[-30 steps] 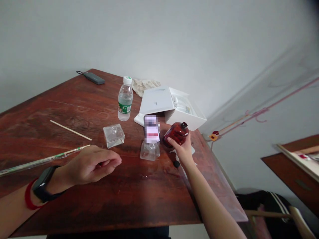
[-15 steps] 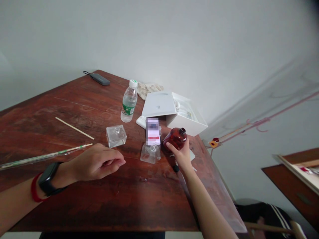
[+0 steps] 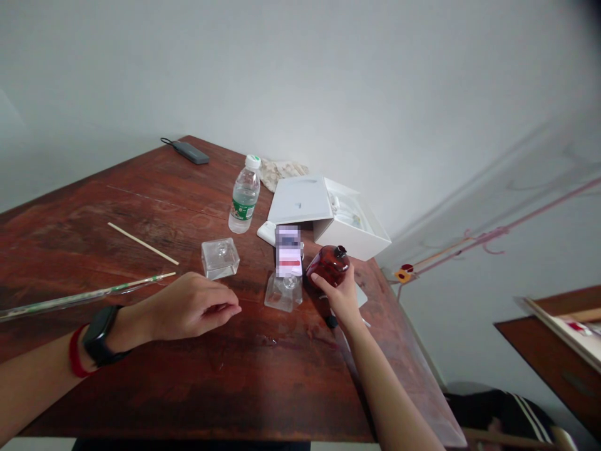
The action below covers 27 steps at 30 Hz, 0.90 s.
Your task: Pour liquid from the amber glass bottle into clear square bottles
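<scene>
My right hand is wrapped round a brown see-through bottle, which has an uncapped neck and stays near the table's right side. A small black cap lies under my right wrist. My left hand is loosely curled over the table, thumb against fingers, and nothing shows in it. Just beyond it stands a clear square container. A second clear plastic piece with a round knob rests between my hands, in front of a phone with a lit screen.
A water bottle with a green label stands further back. Behind the phone sits an open white box with its lid. Left of my hand lie a bare wooden stick and wrapped chopsticks. A grey device is at the far corner.
My left hand has shifted slightly right. The brown bottle in my right hand has tipped a little to the left. The view has moved slightly; other things stay in place.
</scene>
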Tool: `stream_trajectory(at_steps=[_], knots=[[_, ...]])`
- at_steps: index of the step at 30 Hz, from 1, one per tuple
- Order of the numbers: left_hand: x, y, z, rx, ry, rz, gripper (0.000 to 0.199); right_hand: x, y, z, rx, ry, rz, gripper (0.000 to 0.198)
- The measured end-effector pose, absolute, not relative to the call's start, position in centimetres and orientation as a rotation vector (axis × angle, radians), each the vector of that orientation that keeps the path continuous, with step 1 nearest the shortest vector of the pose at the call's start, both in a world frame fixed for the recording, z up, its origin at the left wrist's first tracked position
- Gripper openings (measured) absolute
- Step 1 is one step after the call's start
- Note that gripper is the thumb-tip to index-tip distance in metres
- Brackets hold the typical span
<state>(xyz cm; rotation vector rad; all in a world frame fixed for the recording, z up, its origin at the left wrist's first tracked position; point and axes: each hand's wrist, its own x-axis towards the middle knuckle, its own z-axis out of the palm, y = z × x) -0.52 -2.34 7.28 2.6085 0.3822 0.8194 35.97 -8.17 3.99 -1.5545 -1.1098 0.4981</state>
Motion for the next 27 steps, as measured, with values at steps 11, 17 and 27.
stream_trajectory(at_steps=[11, 17, 27], knots=[[-0.6, -2.3, 7.1, 2.572, 0.392, 0.721, 0.025, 35.0, -8.4, 4.2, -1.572, -1.104, 0.448, 0.079], [-0.5, -2.4, 7.0, 2.5, 0.424, 0.645, 0.025, 34.8, -8.4, 4.0, -1.564, -1.105, 0.449, 0.083], [-0.3, -2.5, 6.6, 2.499, 0.457, 0.606, 0.022, 34.9, -8.4, 4.0, -1.572, -1.146, 0.4, 0.077]])
